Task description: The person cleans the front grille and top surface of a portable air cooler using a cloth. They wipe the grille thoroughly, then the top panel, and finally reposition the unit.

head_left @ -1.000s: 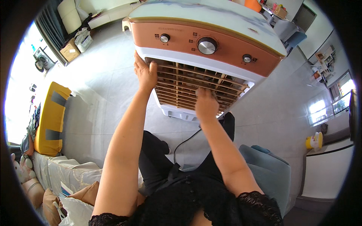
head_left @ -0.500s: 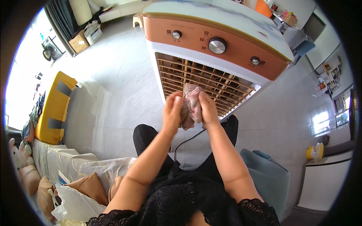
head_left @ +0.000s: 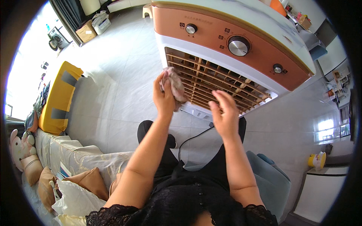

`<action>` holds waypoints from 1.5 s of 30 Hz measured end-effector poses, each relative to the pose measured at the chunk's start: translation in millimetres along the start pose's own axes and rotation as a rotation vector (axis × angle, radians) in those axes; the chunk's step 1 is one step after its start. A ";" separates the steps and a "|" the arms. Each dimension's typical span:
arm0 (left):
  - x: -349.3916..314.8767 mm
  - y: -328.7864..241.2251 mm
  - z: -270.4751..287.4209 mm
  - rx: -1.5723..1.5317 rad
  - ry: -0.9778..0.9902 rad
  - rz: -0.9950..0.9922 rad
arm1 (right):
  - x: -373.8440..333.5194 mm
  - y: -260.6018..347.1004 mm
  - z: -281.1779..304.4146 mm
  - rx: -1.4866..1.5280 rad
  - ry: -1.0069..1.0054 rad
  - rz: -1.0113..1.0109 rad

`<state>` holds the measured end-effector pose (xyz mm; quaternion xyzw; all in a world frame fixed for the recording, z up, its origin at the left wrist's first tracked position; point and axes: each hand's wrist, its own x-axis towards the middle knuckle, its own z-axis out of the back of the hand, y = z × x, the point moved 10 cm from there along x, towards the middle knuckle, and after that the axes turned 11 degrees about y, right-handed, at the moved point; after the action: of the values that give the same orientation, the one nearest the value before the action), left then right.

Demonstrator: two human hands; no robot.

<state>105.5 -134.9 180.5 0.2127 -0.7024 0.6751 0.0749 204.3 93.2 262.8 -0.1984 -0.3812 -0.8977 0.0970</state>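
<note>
A crumpled pinkish cloth [head_left: 174, 87] is gripped in my left hand [head_left: 163, 98], in front of the left edge of a brown slatted grille [head_left: 211, 77]. My right hand [head_left: 225, 115] is empty, its fingers apart, in front of the grille's lower part. The grille belongs to a heater-like appliance [head_left: 260, 51] with a copper-coloured panel, a white frame and a pale marbled top. On the panel sit a large silver knob [head_left: 238, 46] and two smaller knobs, one on each side of it.
A black cable [head_left: 194, 136] runs down between my legs. To the left stand a yellow padded piece [head_left: 58, 100] and a covered sofa [head_left: 85, 152] with cushions, a plush rabbit and a white plastic bag [head_left: 77, 197]. A blue-grey stool [head_left: 269, 180] is at my right.
My right hand has let go of the cloth and moved right. My left hand has carried the cloth left, to the grille's edge. The view has shifted slightly.
</note>
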 end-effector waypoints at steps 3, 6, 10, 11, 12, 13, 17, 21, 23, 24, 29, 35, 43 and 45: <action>20.7 -13.6 -23.2 0.584 0.199 -0.160 | -10.3 -34.1 38.2 -0.098 -0.204 0.002; 14.5 -10.9 -40.3 0.695 0.435 -0.114 | -24.8 -46.0 76.5 -0.285 -0.425 -0.023; -2.5 -16.6 -63.6 0.831 0.634 -0.381 | -42.4 -37.5 108.7 -0.583 -0.675 0.065; 14.2 -6.1 -47.2 0.817 0.514 -0.305 | -46.7 -41.4 116.6 -0.555 -0.744 0.020; 28.6 1.5 -31.8 0.795 0.397 -0.236 | -52.4 -54.4 121.9 -0.681 -0.726 -0.057; 31.2 0.2 -31.5 0.841 0.399 -0.185 | -59.9 -72.3 132.4 -0.515 -0.792 -0.089; -9.2 -6.2 -82.1 0.825 0.561 -0.263 | -51.1 -139.3 129.0 0.110 -0.718 -0.169; 17.0 7.9 -62.6 0.945 0.561 -0.252 | -44.0 -147.2 118.2 0.118 -0.642 -0.175; 37.5 12.6 -50.5 1.071 0.543 -0.066 | -43.4 -146.3 115.4 0.010 -0.604 -0.215; 37.8 6.5 -47.2 1.145 0.538 -0.036 | -41.9 -144.1 114.5 -0.020 -0.611 -0.210; 10.1 7.4 -74.8 0.931 0.523 -0.266 | -34.6 -140.0 107.4 -0.081 -0.678 -0.191; -5.9 -42.8 -69.8 0.677 0.449 -0.407 | -28.7 -132.4 107.5 0.004 -0.670 -0.100; 44.6 -80.5 -66.1 0.931 0.355 -0.377 | -30.6 -135.0 105.6 0.009 -0.678 -0.063; 32.6 -73.7 -83.9 0.916 0.382 -0.265 | -28.2 -131.7 104.0 0.030 -0.657 -0.095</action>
<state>90.5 -58.9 267.3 0.1838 -0.2751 0.9252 0.1860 216.3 260.0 231.1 -0.4580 -0.4141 -0.7835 -0.0702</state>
